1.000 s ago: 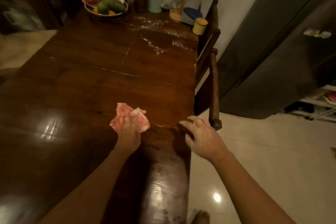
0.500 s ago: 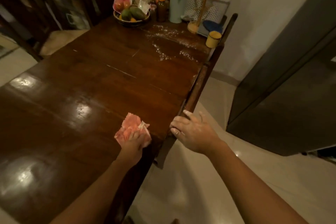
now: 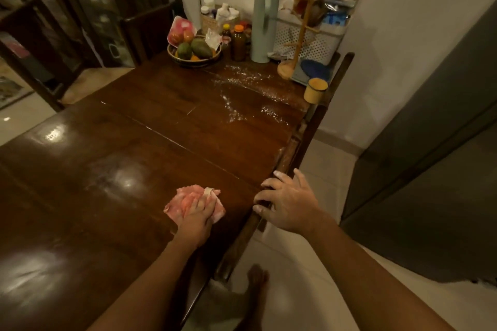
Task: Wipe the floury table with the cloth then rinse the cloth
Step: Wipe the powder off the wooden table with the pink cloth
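Observation:
A crumpled pink cloth (image 3: 185, 201) lies on the dark wooden table (image 3: 134, 158) near its right edge. My left hand (image 3: 197, 219) presses down on the cloth with its fingers laid over it. My right hand (image 3: 286, 203) rests on the top rail of a wooden chair (image 3: 301, 142) pushed against the table's right side, fingers spread. White flour (image 3: 242, 97) is scattered over the far right part of the tabletop, well beyond the cloth.
At the table's far end stand a fruit bowl (image 3: 195, 50), two brown bottles (image 3: 235, 39), a tall pale green jug (image 3: 265, 24), a white perforated basket (image 3: 312, 40), a wooden mug stand (image 3: 294, 48) and a yellow cup (image 3: 314, 90). A dark fridge (image 3: 430, 142) stands right. My bare foot (image 3: 255, 285) is on the tiled floor.
My view has pulled back and risen, showing more of the table's far end. The left hand stays on the cloth near the right edge; the right hand stays on the chair rail.

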